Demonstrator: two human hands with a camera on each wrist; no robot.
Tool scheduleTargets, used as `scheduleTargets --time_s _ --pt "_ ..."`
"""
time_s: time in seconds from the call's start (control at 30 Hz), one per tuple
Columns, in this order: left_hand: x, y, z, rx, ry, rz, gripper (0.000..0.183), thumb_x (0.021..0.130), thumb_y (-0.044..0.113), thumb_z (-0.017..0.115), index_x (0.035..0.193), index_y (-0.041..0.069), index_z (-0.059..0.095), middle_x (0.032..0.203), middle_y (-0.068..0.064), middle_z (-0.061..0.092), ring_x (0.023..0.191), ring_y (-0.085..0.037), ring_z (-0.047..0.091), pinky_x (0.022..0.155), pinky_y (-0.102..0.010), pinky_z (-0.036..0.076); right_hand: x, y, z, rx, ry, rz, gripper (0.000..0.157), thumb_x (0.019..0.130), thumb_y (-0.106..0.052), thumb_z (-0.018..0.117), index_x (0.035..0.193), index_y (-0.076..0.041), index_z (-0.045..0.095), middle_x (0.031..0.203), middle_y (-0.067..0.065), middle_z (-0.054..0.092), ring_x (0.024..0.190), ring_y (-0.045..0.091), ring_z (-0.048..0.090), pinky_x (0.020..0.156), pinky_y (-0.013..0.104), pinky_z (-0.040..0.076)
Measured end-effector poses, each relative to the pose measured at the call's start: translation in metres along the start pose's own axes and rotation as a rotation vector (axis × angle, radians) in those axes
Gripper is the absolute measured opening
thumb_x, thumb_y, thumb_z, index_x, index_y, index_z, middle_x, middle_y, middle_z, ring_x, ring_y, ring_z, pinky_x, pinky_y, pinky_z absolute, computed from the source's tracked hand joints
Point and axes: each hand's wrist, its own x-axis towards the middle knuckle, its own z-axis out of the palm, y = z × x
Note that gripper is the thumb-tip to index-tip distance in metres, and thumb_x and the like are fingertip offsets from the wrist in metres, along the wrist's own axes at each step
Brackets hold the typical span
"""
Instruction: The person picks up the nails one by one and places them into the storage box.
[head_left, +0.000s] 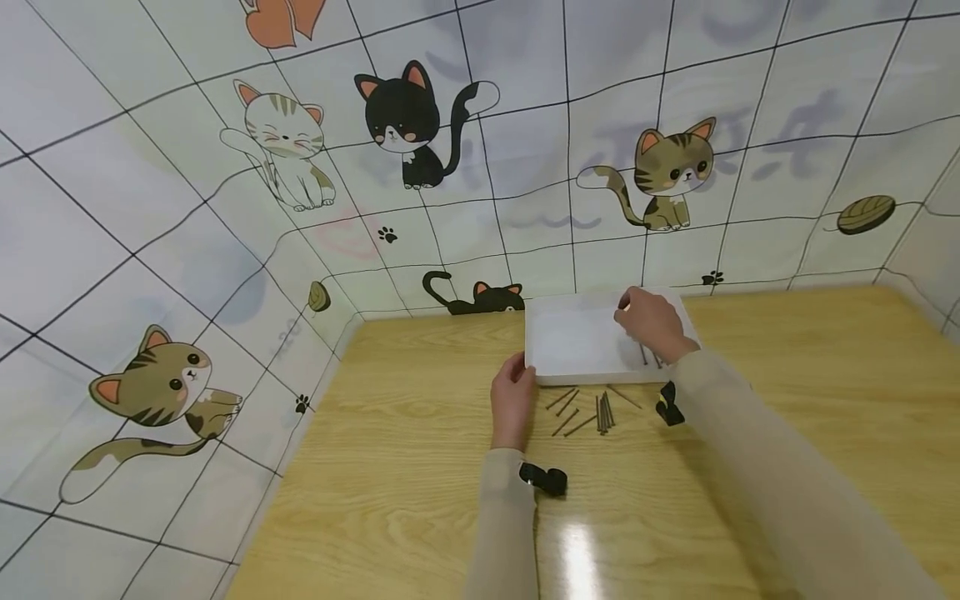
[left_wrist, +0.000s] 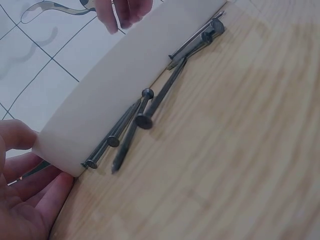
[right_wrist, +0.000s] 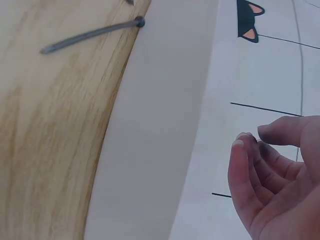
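A thick white slab (head_left: 577, 333) lies on the table against the back wall. My left hand (head_left: 513, 396) grips its near left corner, with the thumb at the upper edge and the fingers at the side in the left wrist view. Over the right part of the slab is my right hand (head_left: 651, 321), fingers loosely bent, thumb apart from them and nothing visible between. Below that hand, two thin dark nails (head_left: 642, 354) show against the slab. Several loose grey nails (head_left: 602, 412) lie along its front edge; one nail (right_wrist: 92, 36) has its head by the slab.
The light wood table (head_left: 390, 467) runs up to walls covered with cat-patterned sheeting (head_left: 525, 183). Black straps with small devices sit at the left wrist (head_left: 543, 479) and the right wrist (head_left: 670, 404).
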Motion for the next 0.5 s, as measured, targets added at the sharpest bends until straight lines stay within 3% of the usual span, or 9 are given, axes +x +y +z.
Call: scheduleTargets --time_s 0.23,0.5 --pt "0.001 0.0 -0.006 0.002 0.002 0.007 0.034 0.088 0.023 0.054 0.122 0.015 0.055 0.115 0.002 0.057 0.103 -0.011 0.053 0.088 -0.033 0.041 -0.021 -0.003 0.001 0.164 0.042 -0.018 0.026 0.092 -0.022 0.044 0.108 -0.003 0.05 0.093 0.016 0.061 0.07 0.025 0.061 0.052 0.032 0.044" --pt "-0.002 0.001 -0.002 -0.017 -0.022 -0.001 0.035 0.087 0.022 0.056 0.122 0.014 0.055 0.116 0.002 0.056 0.108 -0.012 0.05 0.089 -0.031 0.04 -0.051 0.004 0.003 0.216 0.129 -0.122 0.023 0.093 -0.023 0.046 0.107 -0.007 0.055 0.084 0.011 0.061 0.067 0.026 0.059 0.051 0.03 0.046"
